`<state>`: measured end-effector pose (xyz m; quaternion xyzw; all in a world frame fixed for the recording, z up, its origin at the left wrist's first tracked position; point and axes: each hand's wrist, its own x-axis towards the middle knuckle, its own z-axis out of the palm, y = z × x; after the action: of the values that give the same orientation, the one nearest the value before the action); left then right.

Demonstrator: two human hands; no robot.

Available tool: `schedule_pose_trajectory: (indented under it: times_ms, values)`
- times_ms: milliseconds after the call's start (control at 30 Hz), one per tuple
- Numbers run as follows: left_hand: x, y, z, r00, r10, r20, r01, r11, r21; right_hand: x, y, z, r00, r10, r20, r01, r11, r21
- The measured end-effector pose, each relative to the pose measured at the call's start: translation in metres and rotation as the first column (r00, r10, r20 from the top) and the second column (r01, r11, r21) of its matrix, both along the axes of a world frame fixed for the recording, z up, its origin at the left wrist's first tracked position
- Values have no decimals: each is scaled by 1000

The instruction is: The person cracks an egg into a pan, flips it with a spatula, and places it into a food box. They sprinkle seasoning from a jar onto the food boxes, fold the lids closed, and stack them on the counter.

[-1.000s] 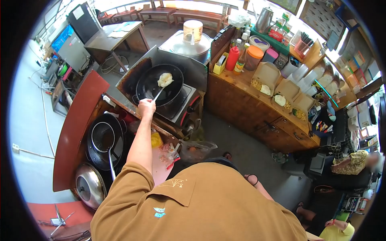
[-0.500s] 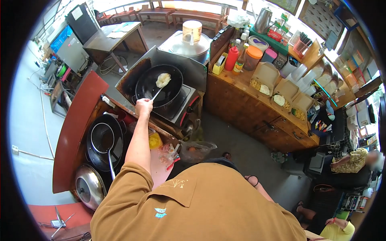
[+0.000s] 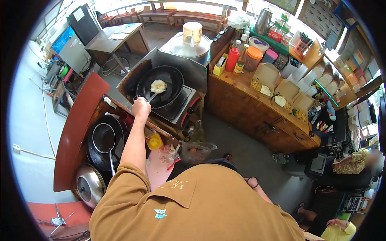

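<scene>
My left hand is closed around the handle of a metal spatula, at the near-left rim of a black wok. At the spatula's far end is a fried egg, over the dark inside of the wok; the blade beneath the egg is hidden. The wok stands on a gas stove with a metal splash guard behind it. My right hand is out of view.
Left of my arm are a pan and a domed lid. A wooden counter at right holds open food boxes, a red sauce bottle and jars. Two other people are partly visible at lower right.
My left hand has moved slightly left, and the spatula with the egg has shifted left and down toward me within the wok.
</scene>
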<state>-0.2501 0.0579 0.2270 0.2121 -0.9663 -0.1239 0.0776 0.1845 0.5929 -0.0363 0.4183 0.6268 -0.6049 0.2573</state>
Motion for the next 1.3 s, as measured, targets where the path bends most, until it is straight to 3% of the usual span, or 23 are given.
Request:
schedule_pose_trajectory:
  times_ms: [67,133,267,367,467,533,600,633,700,733,800,833,900,933,967,1033,1067,1100,1133,1167,1233,1267,1300]
  values:
    - [0,-3,-5,1000,-11,5,11,1000,-3,-4,-5,14,999,3,-32,-3,1000,8]
    - [0,-6,-10,1000,9,17,-10,999,39,-5,-3,12,984,174,-34,-167,975,148]
    - [-1,-6,-23,999,1,32,-5,989,147,-3,8,-7,984,163,-72,-155,982,106]
    - [-2,-1,-33,999,0,34,-6,986,164,-10,6,10,939,316,-137,-297,944,143]
    - [-10,-4,-53,1000,10,5,-11,971,237,-17,8,17,942,336,-21,-330,933,143]
    - [-12,-4,-58,999,16,-42,-4,959,285,-13,23,-4,905,385,-179,-389,921,14]
    - [-9,1,-52,995,92,49,-101,747,658,-18,23,5,929,345,-136,-348,938,3]
    - [-7,4,-47,994,97,49,-105,745,659,-19,22,10,950,297,-93,-299,954,-7]
    - [-7,6,-40,979,149,139,-185,367,911,-20,21,14,944,308,-118,-308,951,15]
    - [-9,6,-38,978,152,140,-187,366,912,-20,22,14,939,313,-143,-311,950,36]
    - [-15,4,-36,943,168,286,-294,26,955,-23,30,-1,965,246,-95,-249,968,-20]
    - [-18,1,-36,943,171,287,-295,25,955,-24,34,-8,984,175,-42,-178,981,-73]
    - [-24,-6,-37,929,61,366,-329,-319,889,-24,40,-18,986,162,-39,-164,983,-85]
    - [-27,-8,-36,921,61,385,-343,-338,876,-23,45,-27,989,145,-38,-148,984,-96]
    - [-26,-13,-35,920,63,386,-344,-339,876,-24,51,-36,988,147,-37,-150,984,-97]
    - [-16,-19,-20,996,49,73,-85,318,944,-22,69,-60,869,458,-188,-459,887,42]
    - [-10,-27,-13,991,-26,-134,114,694,711,-22,74,-64,868,460,-187,-461,887,42]
    - [-6,-35,-6,942,-179,-283,266,915,305,-27,74,-58,875,464,-142,-462,886,45]
    - [0,-26,25,983,-71,-170,100,980,171,-30,75,-55,879,467,-97,-464,884,48]
    - [8,-23,40,985,-50,-168,60,996,59,-31,77,-57,878,468,-96,-466,884,46]
    - [15,-33,46,983,-96,-157,67,982,-179,-31,80,-64,812,583,-44,-558,795,237]
    - [17,-40,44,980,-130,-151,87,962,-261,-30,79,-65,812,581,-43,-558,796,235]
    - [18,-48,38,976,-164,-143,108,934,-340,-30,74,-61,910,409,-65,-398,907,135]
